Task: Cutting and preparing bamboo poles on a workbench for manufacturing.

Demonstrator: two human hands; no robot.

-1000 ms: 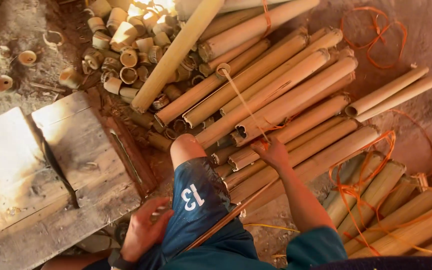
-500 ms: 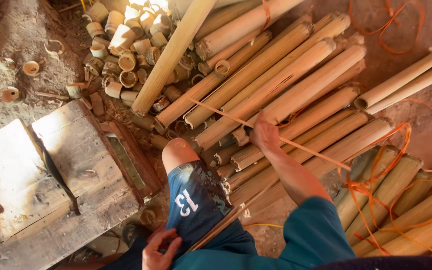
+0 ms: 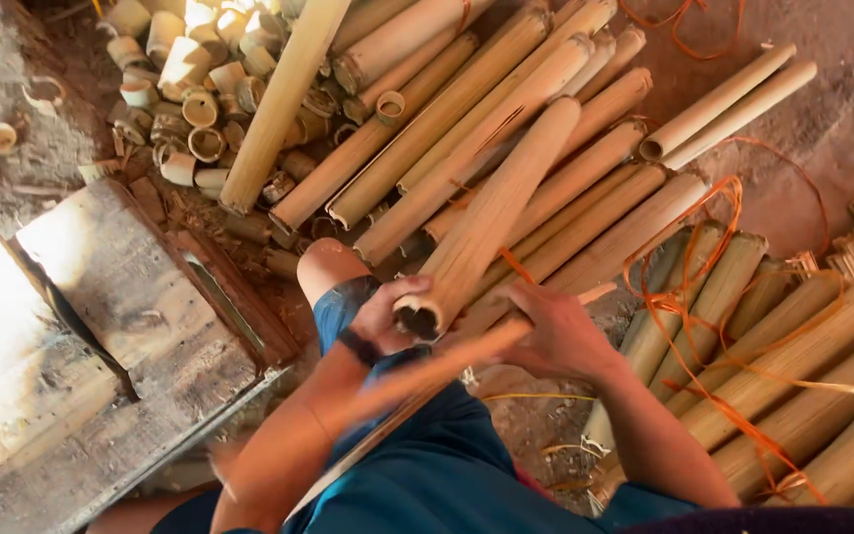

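Observation:
My left hand (image 3: 383, 318) grips the near, open end of a long pale bamboo tube (image 3: 501, 203). The tube slants up and away over the pile of bamboo tubes (image 3: 447, 109). My right hand (image 3: 557, 338) sits just right of that end, closed around a long thin strip or blade (image 3: 417, 381). The strip is blurred and runs diagonally across my lap toward the lower left. My bare knee (image 3: 333, 265) and blue shorts (image 3: 427, 465) are below the hands.
A worn wooden block (image 3: 140, 307) stands at the left on dirt ground. Several short cut bamboo rings (image 3: 190, 99) lie at the top left. Bundled bamboo tubes (image 3: 803, 376) tied with orange straps (image 3: 694, 257) fill the right side.
My right hand pulled back from the pile toward my lap. My left hand came up from beside my thigh and took the end of a bamboo tube, now lifted off the pile.

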